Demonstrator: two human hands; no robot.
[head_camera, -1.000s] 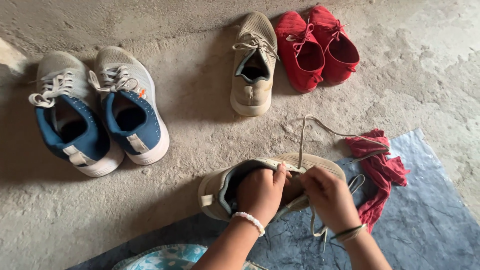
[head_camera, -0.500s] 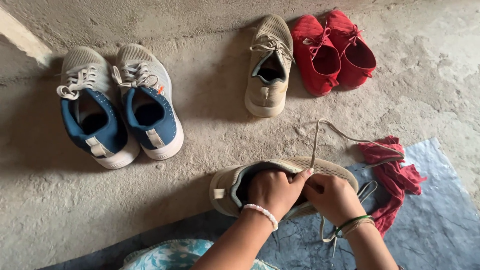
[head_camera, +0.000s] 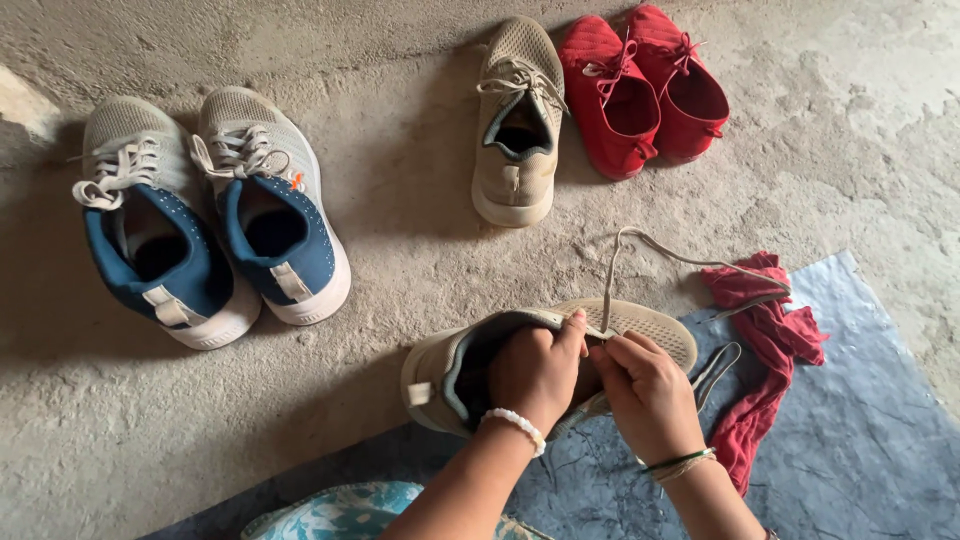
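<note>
My left hand (head_camera: 535, 370) is cupped over the collar of the beige shoe (head_camera: 640, 330), fingers closed on its tongue area, pinning it where it lies on its side, half on the concrete floor (head_camera: 400, 270) and half on the blue mat (head_camera: 860, 420). My right hand (head_camera: 645, 390) pinches the beige lace (head_camera: 612, 275) just above the eyelets; from there the lace runs up and loops away across the floor toward the red cloth (head_camera: 765, 340). My fingertips hide the eyelet itself, so I cannot tell for sure whether the lace end is already through it.

To do this well I judge I should keep the left hand pressing firmly so the shoe does not roll, draw the lace straight and flat without twisting it, and keep the loose loop away from the red cloth so it does not snag.

The matching beige shoe (head_camera: 517, 120) stands upright farther off, just beside the red pair (head_camera: 650, 90). The blue-and-grey pair (head_camera: 210, 230) sits well apart on the left.
</note>
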